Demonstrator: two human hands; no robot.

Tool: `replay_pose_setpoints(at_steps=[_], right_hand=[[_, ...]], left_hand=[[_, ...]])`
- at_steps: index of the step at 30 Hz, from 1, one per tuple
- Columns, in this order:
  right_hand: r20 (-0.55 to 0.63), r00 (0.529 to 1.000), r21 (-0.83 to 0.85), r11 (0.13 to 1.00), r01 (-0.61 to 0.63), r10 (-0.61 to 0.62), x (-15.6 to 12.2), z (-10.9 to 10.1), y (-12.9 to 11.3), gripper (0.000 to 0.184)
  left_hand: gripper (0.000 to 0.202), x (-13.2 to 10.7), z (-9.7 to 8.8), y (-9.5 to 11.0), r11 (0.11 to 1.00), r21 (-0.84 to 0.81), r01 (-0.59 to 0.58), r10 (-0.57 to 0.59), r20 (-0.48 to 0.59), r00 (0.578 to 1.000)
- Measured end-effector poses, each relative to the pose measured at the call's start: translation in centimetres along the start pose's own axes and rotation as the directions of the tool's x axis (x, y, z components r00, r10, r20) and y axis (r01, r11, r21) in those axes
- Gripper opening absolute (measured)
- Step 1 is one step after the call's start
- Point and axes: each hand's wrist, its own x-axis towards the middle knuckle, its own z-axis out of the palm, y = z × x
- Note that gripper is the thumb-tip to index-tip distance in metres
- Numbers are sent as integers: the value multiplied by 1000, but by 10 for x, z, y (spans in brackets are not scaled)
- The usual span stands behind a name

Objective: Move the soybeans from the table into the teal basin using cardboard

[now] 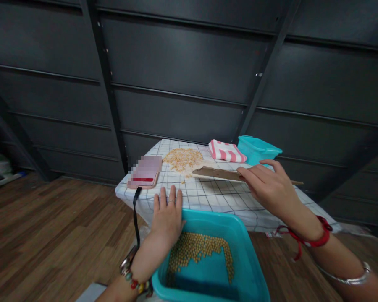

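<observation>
My right hand grips a flat piece of cardboard by its edge, holding it above the checked tablecloth. Just beyond the cardboard's left end lies a spread pile of pale yellow grains mixed with white powder. My left hand lies with fingers stretched out at the table's front edge, against the left rim of a turquoise basin. Round yellowish beans cover part of the basin's bottom. The underside of my left palm is hidden.
A phone with a black strap lies on the table's left side. Behind the cardboard are a folded pink-and-white striped towel and a second turquoise container. A dark panelled wall stands behind the table, above a wooden floor.
</observation>
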Motion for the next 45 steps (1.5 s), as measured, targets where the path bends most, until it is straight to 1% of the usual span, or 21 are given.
replay_pose_setpoints(at_steps=[3,8,10,12,15,20,24,33,37,40,45], right_hand=[[-29,1000,5,1000,8,-8,8,0,-3,17],[-78,997,40,999,25,-22,26,23,-7,16],[-70,997,49,998,30,-27,31,31,-8,17],[-59,998,60,997,40,-37,34,34,-10,21],[-51,997,83,995,57,-53,34,30,-13,23],[-30,997,125,990,68,-64,29,17,-12,17],[-24,998,154,986,59,-56,26,12,-10,17],[-21,998,184,981,55,-52,23,14,-10,20],[-38,999,141,990,32,-27,22,20,-8,20],[-22,1000,134,991,23,-21,22,25,-8,20],[-3,999,167,985,40,-40,22,22,-9,20]], left_hand=[[71,0,-1,0,1000,-18,1,-1,10,1000],[71,0,-1,0,1000,-25,2,-2,10,1000],[70,0,-1,-1,1000,-25,0,0,-6,1000],[69,1,0,-1,1000,-26,-2,1,-16,1000],[70,1,2,-3,999,-39,3,-3,-19,1000],[68,-1,4,-3,999,-48,-11,9,-49,999],[68,-1,2,-3,999,-40,-7,6,-24,1000],[70,0,1,-2,999,-33,0,0,-2,1000],[69,-1,2,-2,1000,-27,-1,1,-14,1000],[69,-2,3,-3,1000,-31,0,0,-27,1000],[68,-2,4,-2,1000,-21,-10,9,-51,999]])
